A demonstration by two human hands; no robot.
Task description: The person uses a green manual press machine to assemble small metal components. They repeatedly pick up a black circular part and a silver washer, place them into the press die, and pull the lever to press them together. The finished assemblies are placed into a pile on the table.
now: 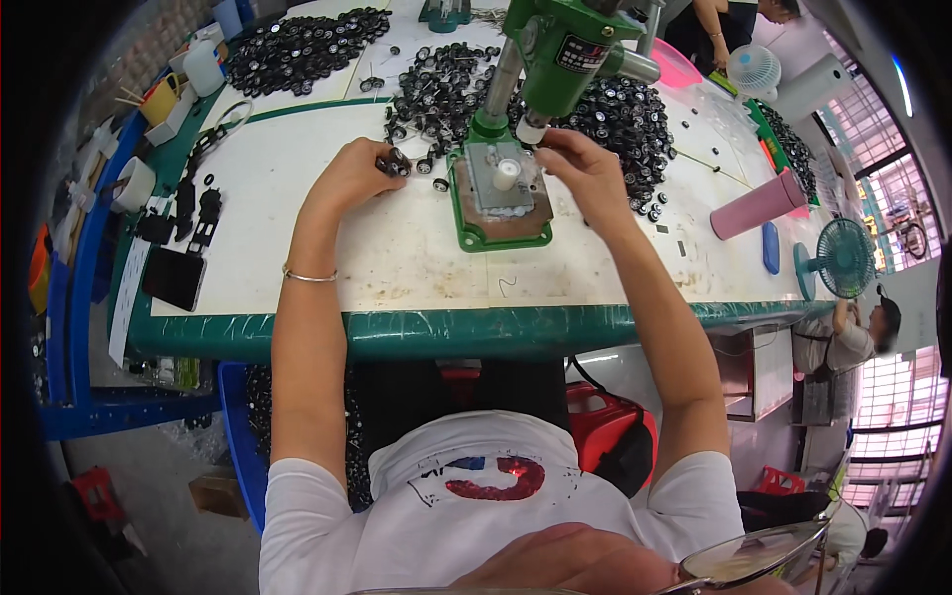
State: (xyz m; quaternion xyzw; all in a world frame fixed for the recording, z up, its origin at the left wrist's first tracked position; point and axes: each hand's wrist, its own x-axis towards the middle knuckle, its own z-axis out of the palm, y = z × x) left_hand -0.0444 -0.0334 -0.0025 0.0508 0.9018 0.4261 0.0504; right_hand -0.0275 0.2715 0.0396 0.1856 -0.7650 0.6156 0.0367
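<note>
My left hand is closed around small black toy wheels, left of a green bench press. Part of the wheels is covered by my fingers. My right hand is at the press's right side, its thumb and forefinger curled close together beside the white ram tip. What these fingers hold, if anything, is too small to make out. Below the ram, a white round post stands on the metal plate of the press's green base.
Heaps of black wheels cover the table's far side, some behind the press. A black phone and black parts lie at left. At right are a pink tumbler, a blue case and a green fan.
</note>
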